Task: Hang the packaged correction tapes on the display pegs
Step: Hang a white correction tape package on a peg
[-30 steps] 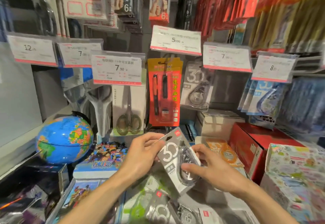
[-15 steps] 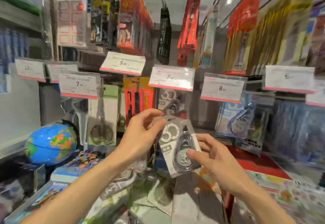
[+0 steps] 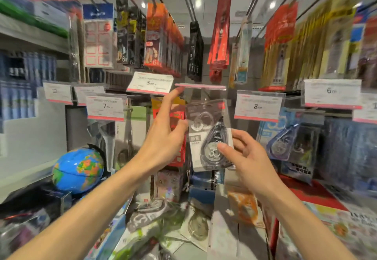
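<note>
A grey carded correction tape (image 3: 204, 135) with a dark teardrop case is held upright just under a peg's price tag (image 3: 201, 86). My right hand (image 3: 246, 157) pinches its lower right part, thumb on the blister and fingers behind. My left hand (image 3: 165, 137) is raised beside its left edge. The left index finger pushes the price tag up until it lies flat, and the thumb touches the card's edge. The peg itself is hidden behind the tag and card. More grey correction tape packs (image 3: 151, 212) lie loose in the pile below.
Blue correction tapes (image 3: 282, 137) hang on the peg to the right under an 8 price tag (image 3: 258, 106). An orange pen pack (image 3: 177, 115) hangs behind my left hand. A globe (image 3: 79, 170) stands at lower left. Red boxes (image 3: 306, 192) sit at lower right.
Both hands lifted the pack from above the pile up to peg height. My left index finger left the card and flipped the price tag upward. The view tilted up.
</note>
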